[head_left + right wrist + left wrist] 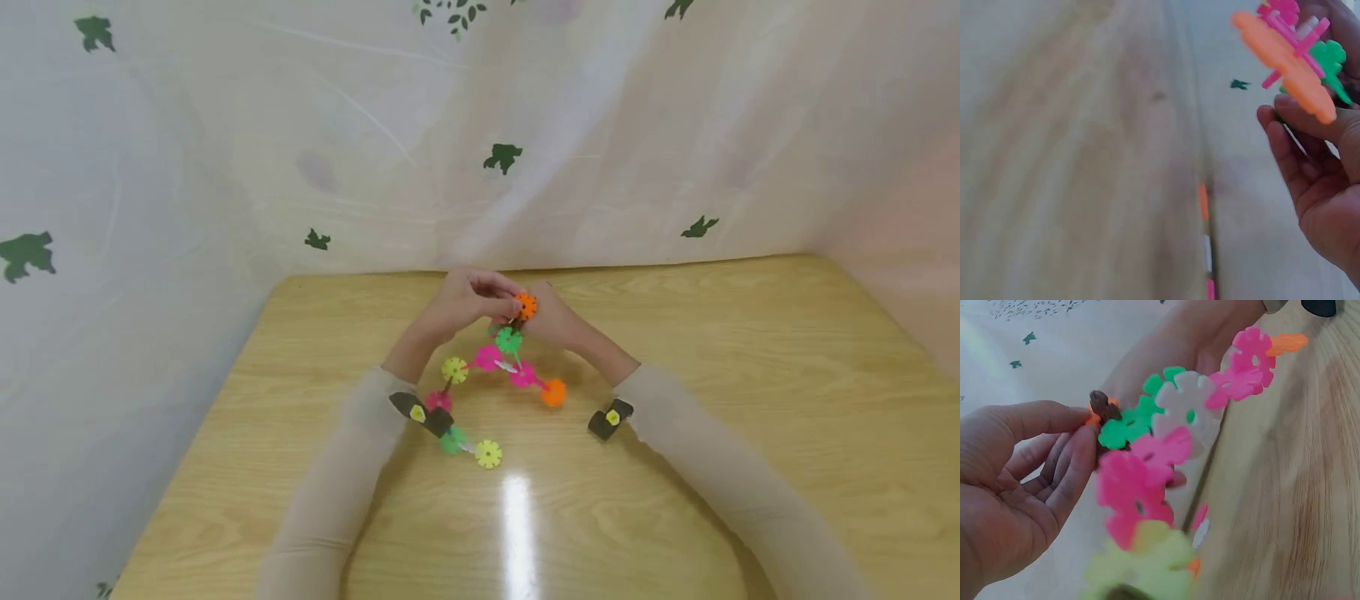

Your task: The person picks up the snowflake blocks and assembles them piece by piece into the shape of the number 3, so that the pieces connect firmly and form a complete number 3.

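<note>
A chain of slotted plastic flower discs hangs between my hands. At its upper end my left hand (467, 305) pinches an orange disc (526, 307) and a brown disc (1105, 406) with thumb and fingers. My right hand (555, 318) is close against it; in the right wrist view its thumb and fingertip pinch a small green piece (1280, 117), mostly hidden. Below run a green disc (508, 340), a white disc (1185, 405), pink discs (488, 358) and a yellow disc (454, 371). One branch ends in an orange disc (554, 392), another in a yellow disc (488, 454).
The wooden table (750, 417) spreads under both arms. Behind it hangs a pale cloth (390, 150) with dark green bird prints. In the right wrist view, small orange (1204, 200), white (1207, 253) and pink pieces line the table's far edge, blurred.
</note>
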Available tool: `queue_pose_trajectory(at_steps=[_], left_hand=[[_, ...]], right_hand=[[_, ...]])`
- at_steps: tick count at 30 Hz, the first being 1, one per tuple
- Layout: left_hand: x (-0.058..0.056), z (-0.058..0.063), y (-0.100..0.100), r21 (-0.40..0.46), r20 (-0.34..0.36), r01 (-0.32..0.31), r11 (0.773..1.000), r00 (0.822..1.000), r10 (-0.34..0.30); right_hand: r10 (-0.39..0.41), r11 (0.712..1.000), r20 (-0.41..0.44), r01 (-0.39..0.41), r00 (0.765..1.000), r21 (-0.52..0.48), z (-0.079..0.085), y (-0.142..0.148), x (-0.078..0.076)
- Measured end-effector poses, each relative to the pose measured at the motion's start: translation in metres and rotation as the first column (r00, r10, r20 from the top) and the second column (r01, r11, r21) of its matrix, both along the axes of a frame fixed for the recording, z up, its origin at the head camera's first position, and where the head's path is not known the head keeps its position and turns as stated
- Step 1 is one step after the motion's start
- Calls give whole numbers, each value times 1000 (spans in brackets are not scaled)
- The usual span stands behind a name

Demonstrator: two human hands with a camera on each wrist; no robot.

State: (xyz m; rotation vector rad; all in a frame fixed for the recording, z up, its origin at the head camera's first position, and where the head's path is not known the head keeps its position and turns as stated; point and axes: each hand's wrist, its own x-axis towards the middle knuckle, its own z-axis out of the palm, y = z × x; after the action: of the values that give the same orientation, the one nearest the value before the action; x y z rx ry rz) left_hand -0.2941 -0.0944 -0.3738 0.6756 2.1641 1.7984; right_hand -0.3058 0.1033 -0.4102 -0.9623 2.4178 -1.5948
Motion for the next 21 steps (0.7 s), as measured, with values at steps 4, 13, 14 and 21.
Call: queue_pose_trajectory(at_steps=[4,13,14,21], left_hand=[[-2,1,-6,33,32,-28,999,999,27],[-8,-3,-16,14,57,-33,999,998,32],[-8,-4,-16,11,59,-32,999,998,31],[-12,-9,-19,-1,87,-29,1000,996,29]], right_hand=[[39,999,8,-39,999,-1,9,8,-4],[2,996,9,-2,1000,85,20,24,-11],[-7,996,11,6,1000,90,21,25,-11],[-28,994,64,21,998,104,26,31,-11]])
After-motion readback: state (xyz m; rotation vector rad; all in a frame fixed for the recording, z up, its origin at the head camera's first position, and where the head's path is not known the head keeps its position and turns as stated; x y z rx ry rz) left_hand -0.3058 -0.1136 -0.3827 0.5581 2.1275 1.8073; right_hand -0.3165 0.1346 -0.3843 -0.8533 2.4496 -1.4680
